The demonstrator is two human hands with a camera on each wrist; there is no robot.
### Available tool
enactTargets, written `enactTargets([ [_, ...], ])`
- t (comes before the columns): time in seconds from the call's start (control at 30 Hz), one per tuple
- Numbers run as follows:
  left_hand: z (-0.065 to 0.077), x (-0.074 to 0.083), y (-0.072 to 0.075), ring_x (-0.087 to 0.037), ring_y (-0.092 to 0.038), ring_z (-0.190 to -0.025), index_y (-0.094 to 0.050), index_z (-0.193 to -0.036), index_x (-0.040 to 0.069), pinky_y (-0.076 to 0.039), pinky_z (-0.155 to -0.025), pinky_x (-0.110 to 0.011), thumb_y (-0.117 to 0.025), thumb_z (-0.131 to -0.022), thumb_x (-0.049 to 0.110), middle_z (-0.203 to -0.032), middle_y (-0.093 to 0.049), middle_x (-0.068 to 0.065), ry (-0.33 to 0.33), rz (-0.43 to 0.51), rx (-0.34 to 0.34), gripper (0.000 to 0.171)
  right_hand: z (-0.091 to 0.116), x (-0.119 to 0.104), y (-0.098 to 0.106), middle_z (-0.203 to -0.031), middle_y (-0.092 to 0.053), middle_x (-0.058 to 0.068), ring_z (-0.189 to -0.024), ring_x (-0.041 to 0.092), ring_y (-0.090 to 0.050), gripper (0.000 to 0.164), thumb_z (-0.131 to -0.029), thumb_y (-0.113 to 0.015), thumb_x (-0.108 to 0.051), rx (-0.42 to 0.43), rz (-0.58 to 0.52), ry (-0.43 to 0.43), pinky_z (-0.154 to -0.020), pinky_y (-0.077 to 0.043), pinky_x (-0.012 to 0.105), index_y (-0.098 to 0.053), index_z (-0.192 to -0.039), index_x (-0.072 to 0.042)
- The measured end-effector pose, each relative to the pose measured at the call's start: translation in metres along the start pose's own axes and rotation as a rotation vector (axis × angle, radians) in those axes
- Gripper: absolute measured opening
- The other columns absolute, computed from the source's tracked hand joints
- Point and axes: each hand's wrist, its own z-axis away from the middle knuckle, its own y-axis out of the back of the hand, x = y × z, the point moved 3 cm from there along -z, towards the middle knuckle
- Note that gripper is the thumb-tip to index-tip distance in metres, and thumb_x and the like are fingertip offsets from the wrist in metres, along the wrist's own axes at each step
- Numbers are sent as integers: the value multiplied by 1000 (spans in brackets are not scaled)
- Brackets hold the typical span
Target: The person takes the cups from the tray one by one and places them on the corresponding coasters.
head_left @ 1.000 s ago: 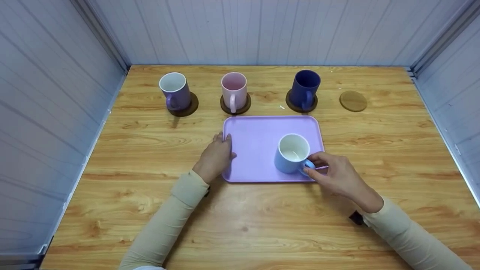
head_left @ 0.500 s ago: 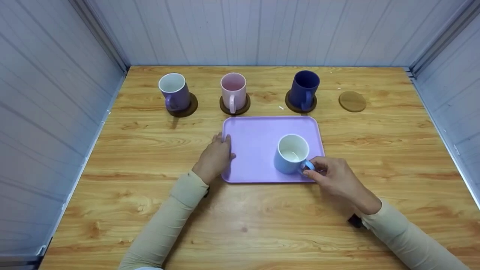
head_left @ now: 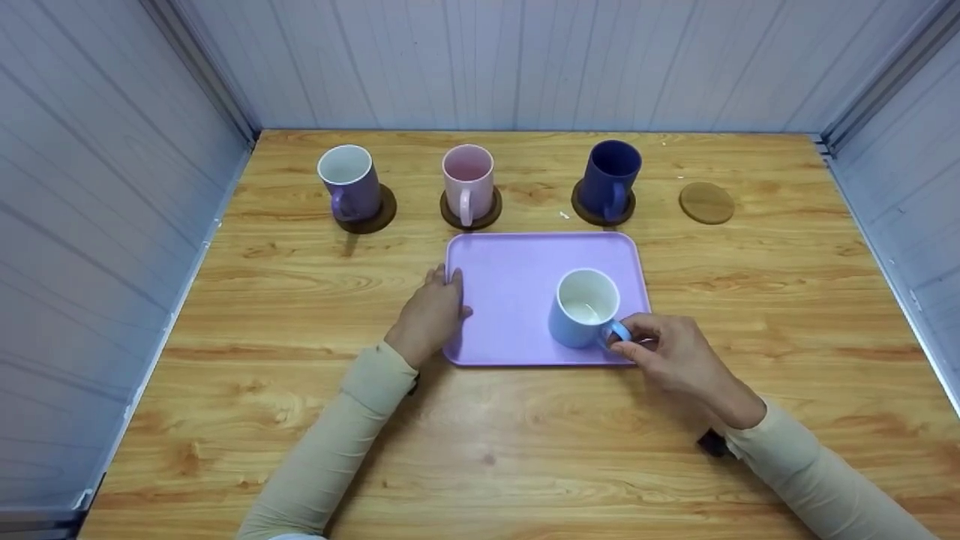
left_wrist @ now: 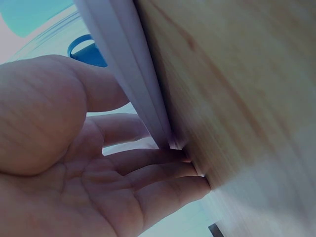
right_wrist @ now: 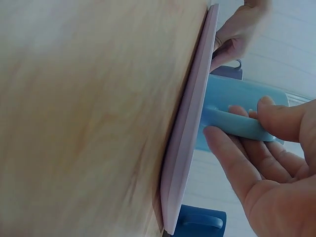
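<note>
A light blue mug with a white inside stands upright on the right part of the purple tray. My right hand holds its handle, thumb on one side and fingers on the other. At the tray's left edge is my left hand. Its thumb reaches over the rim while the other fingers lie along the outer side, so it grips the edge. In the left wrist view those fingertips come down at the tabletop beside the tray.
Behind the tray, a purple mug, a pink mug and a dark blue mug each stand on a dark round coaster. A bare wooden coaster lies at the right. Pale panel walls enclose the table's back and sides.
The fingers of my right hand have shifted slightly down at the blue mug's handle. Mug, tray and left hand stay in place.
</note>
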Motion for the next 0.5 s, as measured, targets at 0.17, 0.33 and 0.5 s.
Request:
enactTargets([
  [0.17, 0, 0, 0, -51, -31, -149, -36, -156, -8, -32, -120, -54, -65, -103, 25, -159, -30, -38, -9, 14, 14, 68, -1, 1, 1, -91, -78, 0, -87, 10, -72, 8, -88, -83, -9, 13, -12, 27, -77, -60, 22, -79, -94, -10],
  [0.33, 1, 0, 0, -52, -33, -147, -39, -154, -10, -35, -119, -55, -66, -102, 24, -157, -32, -40, -36, 14, 36, 68, -2, 1, 1, -89, -77, 1, -85, 8, -71, 6, -88, -83, -9, 19, -31, 49, -76, -60, 21, -78, -91, -9],
  [0.5, 2, 0, 0, -52, -31, -148, -37, -155, -9, -32, -121, -54, -65, -103, 23, -158, -31, -40, -28, 18, 20, 67, -1, 0, 1, -90, -77, -1, -86, 9, -73, 7, -88, -82, -7, 33, -16, 59, -75, -61, 22, -79, -94, -10],
])
